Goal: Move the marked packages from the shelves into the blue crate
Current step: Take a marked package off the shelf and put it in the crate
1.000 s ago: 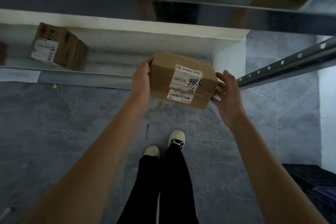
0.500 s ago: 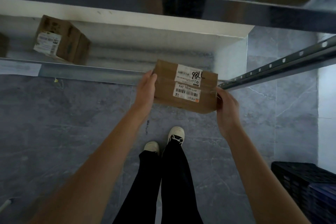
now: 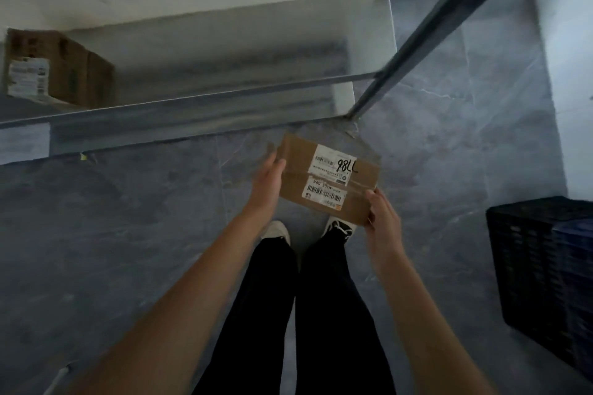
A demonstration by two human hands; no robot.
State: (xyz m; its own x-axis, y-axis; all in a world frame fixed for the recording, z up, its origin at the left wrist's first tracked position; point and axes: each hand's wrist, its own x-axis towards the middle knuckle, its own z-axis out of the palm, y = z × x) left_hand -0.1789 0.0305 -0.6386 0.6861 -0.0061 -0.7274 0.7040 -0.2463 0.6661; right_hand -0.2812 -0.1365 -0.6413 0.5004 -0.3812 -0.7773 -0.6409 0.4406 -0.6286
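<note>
- The marked cardboard package [image 3: 327, 178] is off the shelf and in the air above the floor, just in front of the bottom shelf's [image 3: 192, 112] steel front edge and near the foot of the rack's corner post [image 3: 449, 19].
- Left hand [image 3: 268, 184]: fingers look straight and flat against the package's left end, pressing rather than curling round it.
- Right hand [image 3: 382, 218]: it grips the package's near right corner, thumb on the top face, the other fingers out of sight beneath.
- Labels face up, a shipping label with handwritten marker characters and a barcode sticker below it; the long axis runs roughly left to right across the person's body.
- Here's the relation that counts: the blue crate [image 3: 545, 272] stands on the floor well to the right of the package and nearer the person, open top up.
- The right hand is the nearer one to that crate, so I'd expect it to lead a rightward swing and then a lowering.
- One more labelled cardboard box [image 3: 61, 69] sits far left of the package, on the bottom shelf; its marking is too blurred to read.
</note>
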